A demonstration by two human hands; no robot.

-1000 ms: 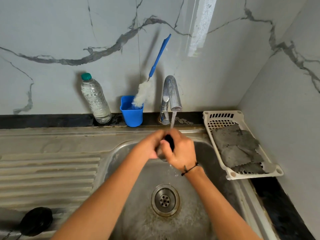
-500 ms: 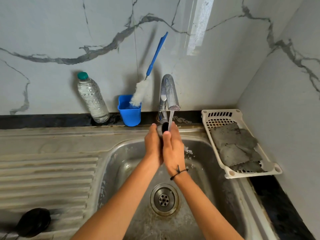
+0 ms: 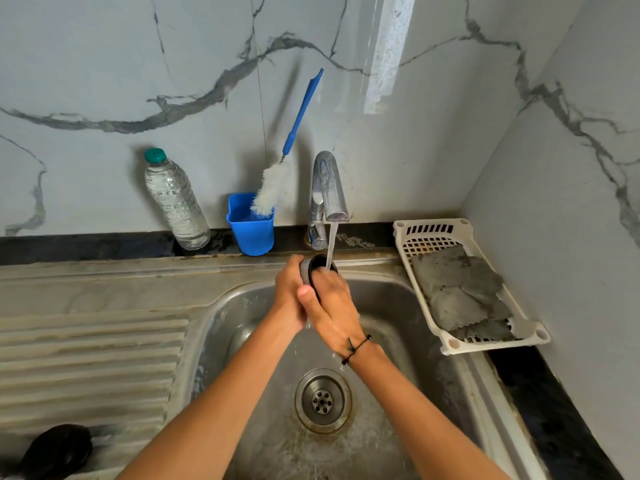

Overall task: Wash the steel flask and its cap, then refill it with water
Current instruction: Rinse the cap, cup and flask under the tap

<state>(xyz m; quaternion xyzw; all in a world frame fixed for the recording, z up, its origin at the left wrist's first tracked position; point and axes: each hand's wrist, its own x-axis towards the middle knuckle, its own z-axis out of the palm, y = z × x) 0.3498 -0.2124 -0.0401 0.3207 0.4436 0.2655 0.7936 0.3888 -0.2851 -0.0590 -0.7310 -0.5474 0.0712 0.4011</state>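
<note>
Both hands are together over the sink basin (image 3: pixel 408 306), right under the tap (image 3: pixel 329 188). Between them is the flask's cap (image 3: pixel 317 266), steel outside and black inside, with its open side tilted up toward me. The running water (image 3: pixel 330 242) falls into it. My left hand (image 3: pixel 289 296) cups the cap from the left. From the right, my right hand (image 3: pixel 332 306), with a black cord on the wrist, presses its fingers against the rim. A dark round object (image 3: pixel 57 450), probably the flask's end, lies on the draining board at the bottom left, mostly out of frame.
A blue cup (image 3: pixel 251 225) holding a white bottle brush (image 3: pixel 273 188) stands left of the tap, beside a plastic water bottle (image 3: pixel 173 202). On the right a white plastic tray (image 3: pixel 433 233) holds grey cloths. The drain (image 3: pixel 322 400) is below my wrists, with water swirling around it.
My hands rose from lower in the basin up to just below the spout. The cap turned so that its black inside now faces the stream.
</note>
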